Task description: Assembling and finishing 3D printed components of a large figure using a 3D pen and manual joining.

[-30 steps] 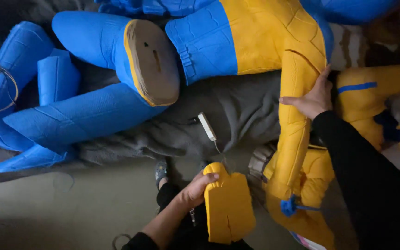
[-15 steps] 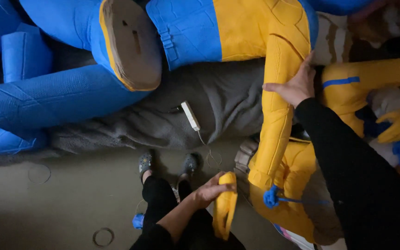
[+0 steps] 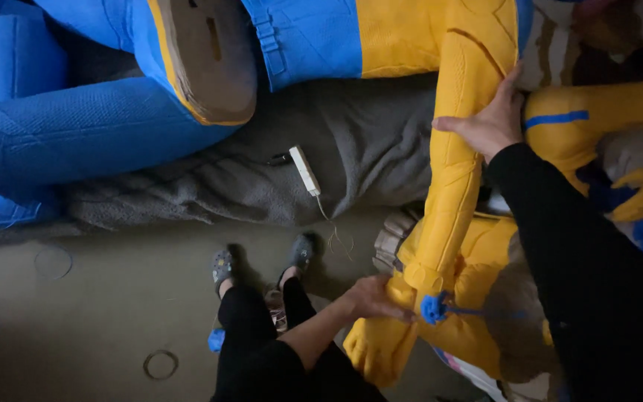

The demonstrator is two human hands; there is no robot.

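A long yellow foam costume arm (image 3: 452, 171) hangs down from a yellow and blue torso (image 3: 381, 33). My right hand (image 3: 489, 123) grips this arm near its top, with the thumb on its left side. My left hand (image 3: 370, 298) holds a yellow foam glove piece (image 3: 381, 346) and presses it against the arm's lower cuff (image 3: 424, 279). A blue knotted cord (image 3: 434, 307) sticks out just right of the cuff. More yellow padded parts (image 3: 485, 298) lie behind the cuff.
Blue foam legs (image 3: 98, 138) and a boot sole (image 3: 213, 59) lie on a grey blanket (image 3: 366, 149) with a white oblong device (image 3: 305, 170) and its cable. My shoes (image 3: 221, 268) stand on the drab floor near two thin rings (image 3: 161, 363).
My left hand has carried the yellow glove piece rightwards to the end of the yellow arm. My right hand stays on the arm. The view has shifted right and closer.
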